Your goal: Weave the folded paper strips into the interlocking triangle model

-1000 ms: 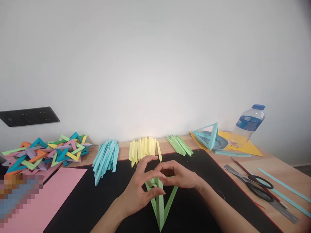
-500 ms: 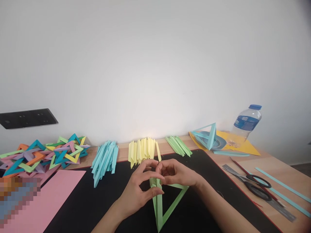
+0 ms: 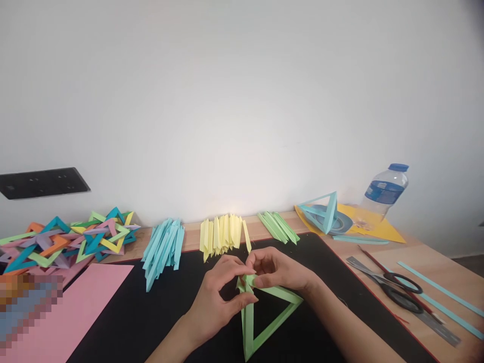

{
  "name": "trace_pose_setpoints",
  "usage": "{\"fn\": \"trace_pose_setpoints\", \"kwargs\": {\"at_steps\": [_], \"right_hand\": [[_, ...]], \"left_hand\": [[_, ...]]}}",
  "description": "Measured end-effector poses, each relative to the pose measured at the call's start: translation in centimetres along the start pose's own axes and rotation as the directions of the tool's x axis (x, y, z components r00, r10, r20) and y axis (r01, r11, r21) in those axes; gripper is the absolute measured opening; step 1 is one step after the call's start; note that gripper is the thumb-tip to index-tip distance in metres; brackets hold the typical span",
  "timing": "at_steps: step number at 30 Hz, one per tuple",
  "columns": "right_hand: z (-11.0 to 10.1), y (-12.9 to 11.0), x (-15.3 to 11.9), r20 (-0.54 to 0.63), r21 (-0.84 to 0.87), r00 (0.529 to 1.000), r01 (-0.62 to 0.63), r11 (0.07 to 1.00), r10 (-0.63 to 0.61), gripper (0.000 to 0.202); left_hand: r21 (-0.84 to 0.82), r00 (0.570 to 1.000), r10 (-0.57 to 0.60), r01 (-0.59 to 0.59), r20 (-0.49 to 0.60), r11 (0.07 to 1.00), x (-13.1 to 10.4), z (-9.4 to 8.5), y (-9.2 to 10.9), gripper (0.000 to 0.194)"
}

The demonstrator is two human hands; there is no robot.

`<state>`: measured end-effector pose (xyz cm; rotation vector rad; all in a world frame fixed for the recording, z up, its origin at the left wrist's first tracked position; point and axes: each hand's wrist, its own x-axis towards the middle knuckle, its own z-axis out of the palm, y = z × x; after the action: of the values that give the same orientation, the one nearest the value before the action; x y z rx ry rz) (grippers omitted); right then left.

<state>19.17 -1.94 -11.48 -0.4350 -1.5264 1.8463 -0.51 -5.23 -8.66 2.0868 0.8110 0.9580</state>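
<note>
A triangular frame of folded green paper strips (image 3: pixel 278 322) is held over the black mat, one corner pointing toward me. My left hand (image 3: pixel 217 297) grips its upper left corner, thumb on the front of the strip and fingers curled over the top. Pinching the same corner from the right is my right hand (image 3: pixel 274 269), its thumb and index finger on the green paper. The fingers partly hide how the strips join there.
Blue strips (image 3: pixel 164 249), yellow strips (image 3: pixel 223 234) and green strips (image 3: pixel 278 227) lie along the wall. Multicoloured paper stars (image 3: pixel 75 239) and a pink sheet (image 3: pixel 98 297) are left. Scissors (image 3: pixel 401 297), a bottle (image 3: pixel 385 189) and a blue paper frame (image 3: pixel 329 214) are right.
The green frame has shifted slightly right and turned, showing more of its triangular opening. My fingers have moved a little at its top corner, where more green paper now shows.
</note>
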Motion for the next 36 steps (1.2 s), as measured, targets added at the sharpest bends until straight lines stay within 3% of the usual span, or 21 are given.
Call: {"fn": "trace_pose_setpoints", "kwargs": {"at_steps": [7,23,36], "right_hand": [[0.08,-0.06,0.01,0.013,0.013,1.0,0.017,1.0,-0.017,0.023],[0.21,-0.16,0.04,-0.021,0.016,1.0,0.017,1.0,-0.017,0.019],[0.27,-0.19,0.02,-0.031,0.005,1.0,0.005,1.0,-0.005,0.02]], "left_hand": [[-0.072,0.983,-0.184,0.184,0.007,0.98,-0.15,0.0,0.44,0.038],[-0.112,0.977,-0.214,0.212,-0.004,0.971,-0.39,0.3,-0.27,0.019],[-0.202,0.969,-0.247,0.244,0.011,0.949,-0.1,0.19,0.02,0.019]]}}
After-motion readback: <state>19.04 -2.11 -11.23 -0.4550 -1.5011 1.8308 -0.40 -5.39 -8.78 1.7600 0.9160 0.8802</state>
